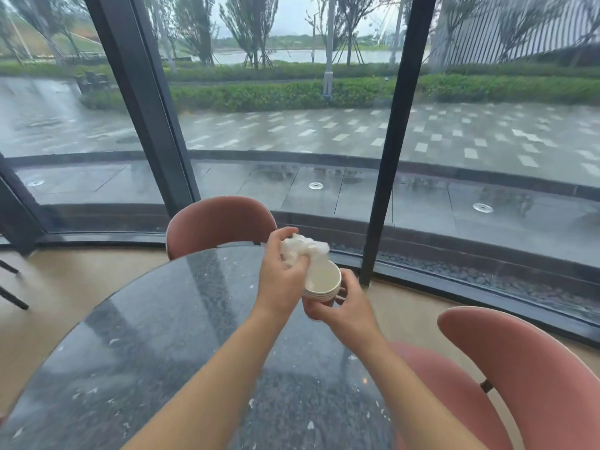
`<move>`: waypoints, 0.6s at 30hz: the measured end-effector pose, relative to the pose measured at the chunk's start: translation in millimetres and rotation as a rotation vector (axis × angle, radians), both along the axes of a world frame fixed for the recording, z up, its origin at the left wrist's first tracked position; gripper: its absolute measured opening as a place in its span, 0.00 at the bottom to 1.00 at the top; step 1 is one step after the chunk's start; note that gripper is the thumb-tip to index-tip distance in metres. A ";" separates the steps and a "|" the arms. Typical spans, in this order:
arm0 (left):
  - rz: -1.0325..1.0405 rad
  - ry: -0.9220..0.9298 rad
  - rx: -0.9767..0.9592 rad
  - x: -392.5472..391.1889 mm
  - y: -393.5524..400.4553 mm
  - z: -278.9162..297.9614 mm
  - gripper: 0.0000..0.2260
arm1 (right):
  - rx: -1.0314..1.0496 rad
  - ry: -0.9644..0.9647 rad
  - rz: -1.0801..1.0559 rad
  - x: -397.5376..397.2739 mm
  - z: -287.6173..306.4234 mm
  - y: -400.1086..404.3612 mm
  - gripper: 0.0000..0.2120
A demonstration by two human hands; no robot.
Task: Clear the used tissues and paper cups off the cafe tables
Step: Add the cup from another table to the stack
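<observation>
Above the far right part of the round dark stone table (pixel 156 336), my right hand (pixel 344 306) grips a stack of nested white paper cups (pixel 324 282) from below. The stack tilts its open mouth toward me. My left hand (pixel 281 274) holds a crumpled white tissue (pixel 303 250) right at the rim of the top cup, part of it hanging into the cup. Both hands are raised off the tabletop.
A pink chair (pixel 220 222) stands behind the table by the curved glass wall. A second pink chair (pixel 519 378) is close at my right. Black window posts (pixel 381 196) rise just beyond the table. Tan floor lies at left.
</observation>
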State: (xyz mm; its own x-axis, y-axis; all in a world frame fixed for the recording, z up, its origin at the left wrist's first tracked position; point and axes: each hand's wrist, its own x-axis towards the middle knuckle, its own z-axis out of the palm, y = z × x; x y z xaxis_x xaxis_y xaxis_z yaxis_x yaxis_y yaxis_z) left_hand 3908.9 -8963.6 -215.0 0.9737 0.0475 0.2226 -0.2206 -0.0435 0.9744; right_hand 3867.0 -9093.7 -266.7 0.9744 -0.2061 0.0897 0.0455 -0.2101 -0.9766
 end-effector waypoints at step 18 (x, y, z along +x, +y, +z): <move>-0.091 0.099 0.368 -32.9 -14.2 1.6 0.28 | 0.006 -0.070 0.049 -29.6 31.0 -2.8 0.31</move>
State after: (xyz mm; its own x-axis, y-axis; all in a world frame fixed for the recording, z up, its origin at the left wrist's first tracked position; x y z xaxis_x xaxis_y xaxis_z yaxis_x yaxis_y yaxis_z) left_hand 3876.0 -8977.8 -213.4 0.9878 -0.1059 0.1138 -0.1459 -0.3782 0.9141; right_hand 3837.3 -9096.6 -235.7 0.9748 -0.1588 0.1566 0.1236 -0.1998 -0.9720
